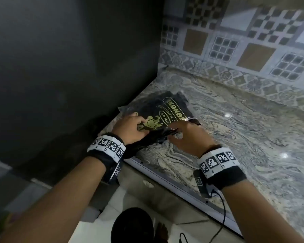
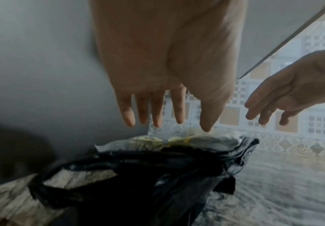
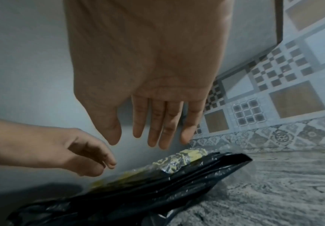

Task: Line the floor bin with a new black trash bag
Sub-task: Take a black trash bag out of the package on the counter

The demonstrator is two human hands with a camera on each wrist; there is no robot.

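A clear pack of black trash bags (image 1: 168, 111) with gold print lies on the marble counter (image 1: 244, 130) beside a dark wall. A loose black bag (image 1: 144, 141) trails out of the pack's near end toward my left wrist; it lies crumpled in the left wrist view (image 2: 138, 175) and the right wrist view (image 3: 138, 191). My left hand (image 1: 139, 126) hovers over the pack's near left corner with fingers straight (image 2: 167, 122) and holds nothing. My right hand (image 1: 175, 132) hovers at the near right corner, fingers extended (image 3: 148, 137), empty. A dark round floor bin (image 1: 130, 225) stands below the counter edge.
A patterned tile backsplash (image 1: 235, 50) runs along the back of the counter. The dark wall panel (image 1: 68, 67) closes off the left side. On the floor by the bin are a bare foot (image 1: 162, 232) and a black cable (image 1: 221, 216) hanging from my right wrist.
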